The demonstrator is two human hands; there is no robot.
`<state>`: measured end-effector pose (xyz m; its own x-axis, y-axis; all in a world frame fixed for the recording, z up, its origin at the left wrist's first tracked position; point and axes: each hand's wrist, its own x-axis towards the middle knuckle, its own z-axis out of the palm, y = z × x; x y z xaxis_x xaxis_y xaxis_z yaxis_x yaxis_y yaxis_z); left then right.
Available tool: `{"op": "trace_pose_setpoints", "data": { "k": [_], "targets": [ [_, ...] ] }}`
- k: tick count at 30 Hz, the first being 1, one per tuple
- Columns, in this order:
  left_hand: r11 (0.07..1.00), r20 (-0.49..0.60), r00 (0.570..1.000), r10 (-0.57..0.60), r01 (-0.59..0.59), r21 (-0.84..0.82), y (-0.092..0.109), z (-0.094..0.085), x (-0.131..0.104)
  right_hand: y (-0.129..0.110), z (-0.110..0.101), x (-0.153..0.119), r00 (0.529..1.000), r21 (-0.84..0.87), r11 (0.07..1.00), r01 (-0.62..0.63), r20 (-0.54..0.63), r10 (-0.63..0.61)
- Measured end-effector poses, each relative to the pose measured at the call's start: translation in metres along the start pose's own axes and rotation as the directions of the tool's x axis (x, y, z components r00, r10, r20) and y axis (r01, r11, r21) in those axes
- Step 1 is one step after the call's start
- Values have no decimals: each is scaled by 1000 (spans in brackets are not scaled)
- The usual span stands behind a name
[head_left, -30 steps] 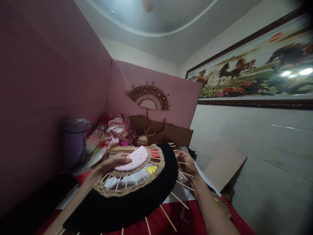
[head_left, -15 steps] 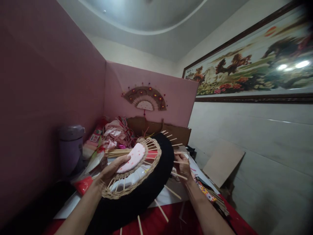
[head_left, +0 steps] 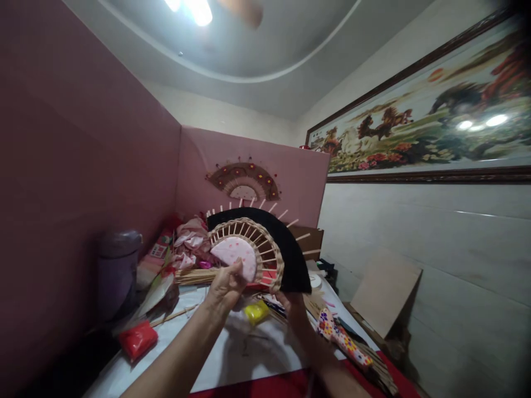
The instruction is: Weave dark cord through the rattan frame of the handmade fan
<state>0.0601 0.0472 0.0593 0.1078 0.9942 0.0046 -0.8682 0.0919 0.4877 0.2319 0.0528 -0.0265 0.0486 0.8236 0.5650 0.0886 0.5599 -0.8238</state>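
A handmade fan [head_left: 292,249] with a black band, woven straw rings and thin wooden sticks poking past its outer edge is held up above the table. My left hand [head_left: 230,282] grips its pale pink, spotted half-round base, thumb on the front face. At the fan's lower right corner is my right hand [head_left: 292,304], closed on the bottom edge, most of its fingers hidden behind the black band. A similar decorated brown fan [head_left: 244,179] hangs on the pink panel behind.
On the white-covered table [head_left: 207,359] lie a red packet [head_left: 138,340], a yellow packet [head_left: 256,313], a bundle of sticks [head_left: 194,276] and a flower-patterned item [head_left: 344,340]. Pink cloth [head_left: 193,237] is heaped at the back. A purple container [head_left: 118,276] stands left.
The fan has been raised and turned, its stick ends now pointing up and right. My right hand has moved from the sticks to the fan's lower edge. The view has tilted upward.
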Motion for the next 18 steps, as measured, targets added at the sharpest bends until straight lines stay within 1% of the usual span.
{"op": "trace_pose_setpoints", "data": {
  "k": [3, 6, 7, 9, 12, 14, 18],
  "targets": [
    [1000, -23, 1000, 7, -8, -18, -19, 10, 6, -7, 4, -5, 999, 59, 998, -10, 37, 8],
    [1000, -59, 998, 5, -7, -23, -37, 9, 12, -16, 7, -7, 995, 139, 990, -16, 103, 1],
    [1000, -71, 997, 3, -4, -23, -42, 7, 13, -18, 8, -7, 994, 150, 988, -26, 106, 10],
    [1000, -93, 996, -2, 0, -18, -49, 2, 16, -20, 10, -6, 996, 154, 986, -70, 58, 61],
    [1000, -121, 993, 2, -3, -7, -53, -5, 17, -15, 12, -5, 986, 158, 974, -164, 0, 166],
    [1000, -128, 992, 6, -7, -8, -52, -7, 17, -10, 13, -4, 977, 163, 963, -213, 21, 212],
    [1000, -94, 996, 1, -4, -31, -48, -3, 14, -1, 15, -4, 969, 177, 953, -246, 83, 234]
  ]
}}
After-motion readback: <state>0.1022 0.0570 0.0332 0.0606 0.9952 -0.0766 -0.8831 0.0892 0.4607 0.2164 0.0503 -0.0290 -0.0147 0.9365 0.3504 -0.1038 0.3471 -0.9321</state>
